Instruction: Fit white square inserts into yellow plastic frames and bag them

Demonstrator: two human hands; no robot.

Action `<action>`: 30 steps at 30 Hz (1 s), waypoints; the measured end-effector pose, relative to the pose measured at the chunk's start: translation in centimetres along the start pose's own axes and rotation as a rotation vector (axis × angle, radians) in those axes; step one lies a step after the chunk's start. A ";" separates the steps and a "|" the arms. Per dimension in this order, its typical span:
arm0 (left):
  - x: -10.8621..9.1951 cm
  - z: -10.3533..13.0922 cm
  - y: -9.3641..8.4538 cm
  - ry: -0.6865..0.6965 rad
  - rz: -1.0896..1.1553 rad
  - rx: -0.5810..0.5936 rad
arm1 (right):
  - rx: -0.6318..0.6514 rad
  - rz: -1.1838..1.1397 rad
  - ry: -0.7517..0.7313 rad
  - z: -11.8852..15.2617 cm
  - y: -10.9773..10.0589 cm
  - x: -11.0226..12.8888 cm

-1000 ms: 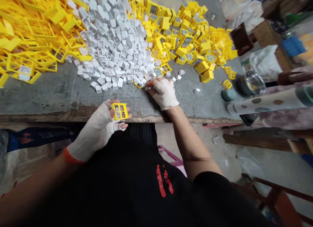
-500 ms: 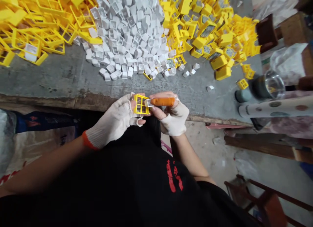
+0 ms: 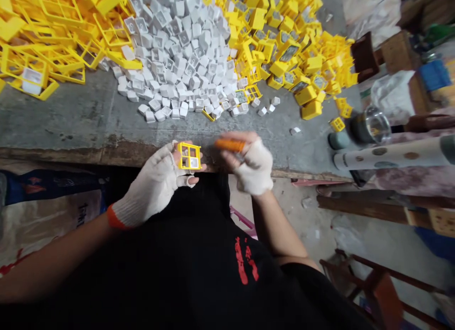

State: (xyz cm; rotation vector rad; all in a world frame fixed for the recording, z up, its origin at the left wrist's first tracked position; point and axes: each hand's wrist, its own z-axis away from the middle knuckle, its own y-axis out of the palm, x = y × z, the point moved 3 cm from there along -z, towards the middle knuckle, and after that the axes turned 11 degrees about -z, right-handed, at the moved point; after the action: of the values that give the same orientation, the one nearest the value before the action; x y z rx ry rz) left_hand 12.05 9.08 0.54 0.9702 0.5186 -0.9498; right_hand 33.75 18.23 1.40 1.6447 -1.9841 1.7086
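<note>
My left hand (image 3: pixel 156 181), in a white fingerless glove with an orange cuff, is closed on a small yellow four-window frame (image 3: pixel 189 156). A white square cap (image 3: pixel 194 162) sits in its lower right window; the other windows show through. To the right and apart from the frame is my right hand (image 3: pixel 250 162), also gloved, with an orange cover on one finger. Its fingers point left, thumb and finger apart and smeared by motion; I see nothing held between them. Beyond the hands lies a heap of white caps (image 3: pixel 181 55) on the grey table (image 3: pixel 117 119).
Larger yellow frames (image 3: pixel 53 31) are piled at the back left. Yellow pieces with grey insides (image 3: pixel 287 50) are heaped at the back right. A clear cup (image 3: pixel 373 124) and a white patterned cylinder (image 3: pixel 387 156) are on the right. The table's worn edge (image 3: pixel 88 152) runs below my hands.
The white cap that was between my right fingers is now in the frame's lower right window. My right hand has drawn away to the right. The view has shifted slightly.
</note>
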 end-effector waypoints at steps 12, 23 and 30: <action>-0.3 0.1 -0.1 -0.053 -0.037 -0.081 | 0.117 0.306 0.212 -8.4 1.4 -5.9; 0.4 0.0 1.2 -0.098 0.079 0.064 | 0.293 -0.301 0.073 -5.2 0.7 1.8; 1.1 0.4 -0.1 -0.133 0.059 0.184 | 0.488 0.164 -0.313 -5.4 -0.2 5.3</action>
State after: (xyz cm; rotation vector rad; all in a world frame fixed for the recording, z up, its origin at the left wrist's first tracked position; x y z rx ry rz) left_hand 12.49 8.21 -0.14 1.0729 0.2932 -1.0138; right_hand 28.65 18.74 6.91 2.0565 -1.9791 2.2619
